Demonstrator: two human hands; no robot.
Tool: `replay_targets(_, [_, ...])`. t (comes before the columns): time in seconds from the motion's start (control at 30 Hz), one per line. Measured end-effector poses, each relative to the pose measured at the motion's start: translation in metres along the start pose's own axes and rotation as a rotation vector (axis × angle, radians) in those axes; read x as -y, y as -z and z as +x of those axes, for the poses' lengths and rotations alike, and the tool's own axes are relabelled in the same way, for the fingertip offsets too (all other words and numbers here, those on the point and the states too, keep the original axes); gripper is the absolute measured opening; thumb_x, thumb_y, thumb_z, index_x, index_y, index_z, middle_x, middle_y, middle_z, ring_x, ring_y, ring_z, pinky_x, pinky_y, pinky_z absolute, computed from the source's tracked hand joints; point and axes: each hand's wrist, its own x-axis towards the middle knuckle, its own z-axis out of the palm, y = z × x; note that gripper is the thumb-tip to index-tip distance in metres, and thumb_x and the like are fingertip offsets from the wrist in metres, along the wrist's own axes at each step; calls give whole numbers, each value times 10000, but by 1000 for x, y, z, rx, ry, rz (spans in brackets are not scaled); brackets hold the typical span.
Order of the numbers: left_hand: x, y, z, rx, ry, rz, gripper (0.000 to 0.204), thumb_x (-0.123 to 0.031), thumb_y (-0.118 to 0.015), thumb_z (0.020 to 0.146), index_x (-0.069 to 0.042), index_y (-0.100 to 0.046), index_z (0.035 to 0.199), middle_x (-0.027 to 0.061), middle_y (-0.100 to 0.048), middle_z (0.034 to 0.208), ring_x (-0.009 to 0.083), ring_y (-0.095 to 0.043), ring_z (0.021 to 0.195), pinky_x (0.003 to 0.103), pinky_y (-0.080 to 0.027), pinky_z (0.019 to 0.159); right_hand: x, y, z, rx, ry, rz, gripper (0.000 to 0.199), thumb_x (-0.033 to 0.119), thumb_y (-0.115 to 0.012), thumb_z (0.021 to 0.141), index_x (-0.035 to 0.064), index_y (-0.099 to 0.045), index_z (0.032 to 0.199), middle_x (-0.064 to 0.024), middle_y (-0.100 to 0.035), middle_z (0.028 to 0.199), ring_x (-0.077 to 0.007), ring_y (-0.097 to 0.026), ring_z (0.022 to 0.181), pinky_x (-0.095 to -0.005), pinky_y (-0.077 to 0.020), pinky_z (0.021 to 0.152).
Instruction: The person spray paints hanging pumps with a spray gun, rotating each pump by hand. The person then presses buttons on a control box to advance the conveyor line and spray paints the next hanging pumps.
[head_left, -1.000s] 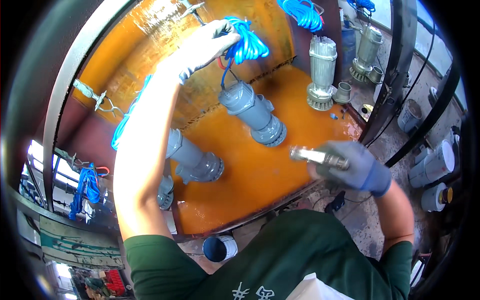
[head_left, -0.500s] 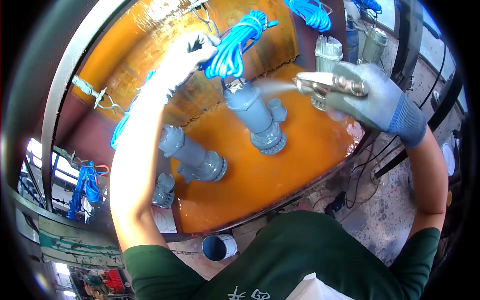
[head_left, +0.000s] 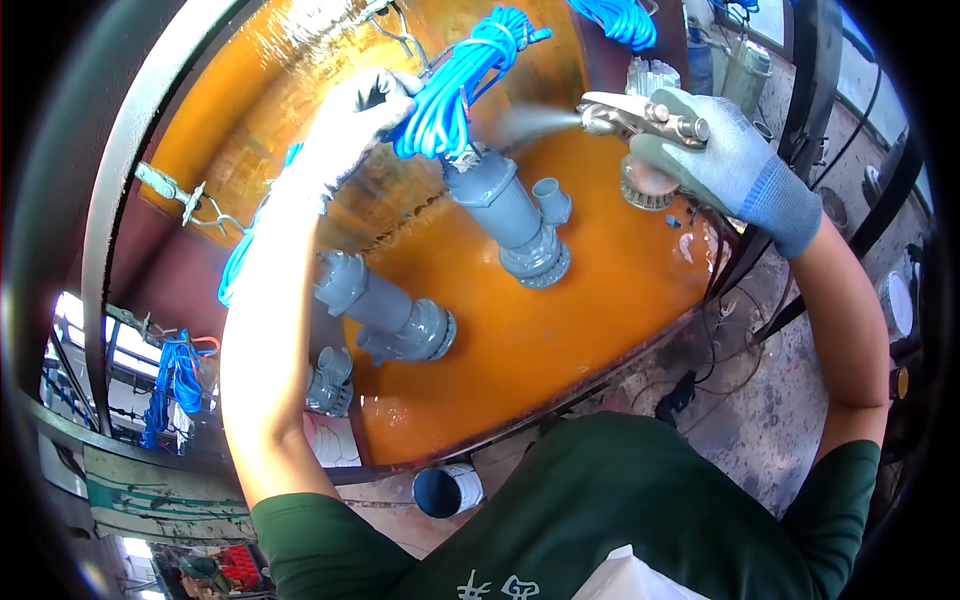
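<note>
My gloved left hand (head_left: 362,120) grips the left side of a coiled blue cable (head_left: 450,95). Beneath that coil a grey pump (head_left: 500,205) hangs tilted, with a short side outlet and a wider ribbed base. In my gloved right hand (head_left: 725,150) is a metal spray gun (head_left: 640,115), fingers wrapped round it. A pale mist leaves its nozzle leftward, toward the top of the pump just under the coil. Part of another pump (head_left: 652,76) shows behind the spray gun, mostly covered by it and my hand.
More grey pumps (head_left: 385,310) hang at left. An orange-coated booth (head_left: 540,350) surrounds them, with hooks and chains (head_left: 205,205) above. Dark metal posts (head_left: 815,90) stand at both sides. A paint can (head_left: 448,490) sits below the booth's front edge; hoses (head_left: 715,330) cross the floor at right.
My right hand and the spray gun have moved slightly left and up, still spraying. My left hand keeps the cable coil, which has shifted a little; the pump has swung slightly upward in view.
</note>
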Motion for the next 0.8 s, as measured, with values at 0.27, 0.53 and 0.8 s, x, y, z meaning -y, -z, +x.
replay_targets(0.27, [1, -11, 3, -30, -30, -51, 214, -222, -774, 991, -33, -688, 1040, 4, -664, 949, 63, -539, 811, 248, -453, 726, -44, -8, -13, 281, -11, 271, 285, 223, -750, 1013, 11, -729, 1201, -47, -713, 788, -82, -646, 622, -281, -542, 580])
replay_targets(0.53, [-3, -20, 21, 20, -58, 76, 272, -282, -738, 1031, -42, -705, 1155, -39, -614, 851, 50, -514, 743, 231, -405, 654, -47, -46, -33, 154, -144, 554, 403, 271, -739, 1029, 56, -681, 1365, -9, -688, 819, -54, -593, 642, -253, -487, 570])
replay_targets(0.8, [-15, -38, 21, 29, -93, 89, 423, -290, -630, 1106, -20, -633, 1432, 59, -692, 1206, 154, -644, 1094, 308, -506, 1013, -90, -77, -93, 159, -111, 303, 296, 270, -750, 1006, 24, -710, 1166, -73, -733, 886, -128, -715, 841, -324, -576, 799])
